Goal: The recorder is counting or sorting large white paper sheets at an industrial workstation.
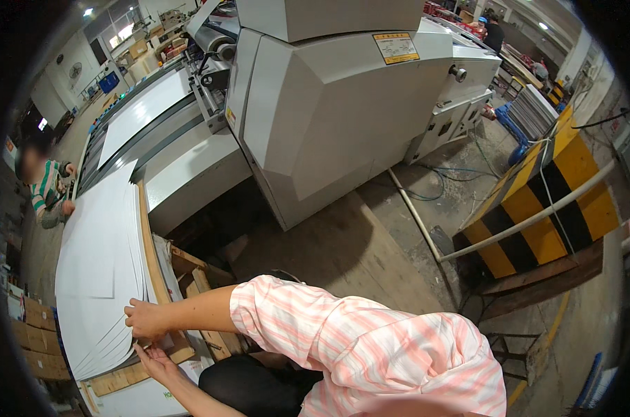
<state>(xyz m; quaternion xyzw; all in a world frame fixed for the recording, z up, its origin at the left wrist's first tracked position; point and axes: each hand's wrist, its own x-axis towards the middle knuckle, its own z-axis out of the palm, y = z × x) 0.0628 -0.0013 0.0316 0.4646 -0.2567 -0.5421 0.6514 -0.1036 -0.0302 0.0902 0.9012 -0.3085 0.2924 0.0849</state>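
Observation:
A tall stack of large white sheets [92, 257] lies at my left, its layers fanned out at the near corner. My right hand [146, 320] reaches across in front of me and is closed on the sheets' edge at that corner. Just below it, my left hand [158, 363] is turned partly palm up, its fingers closed at the same corner; the exact grip is partly hidden. A wooden board [151, 243] runs along the stack's side, and more wood [120, 379] shows under its near end.
A big pale grey machine [329, 118] stands ahead, with a feed bed [148, 111] carrying a white sheet. Another person [47, 187] in a green-striped top is at the stack's far left side. At right are a yellow-black striped block [537, 201] and a pipe rail [523, 222].

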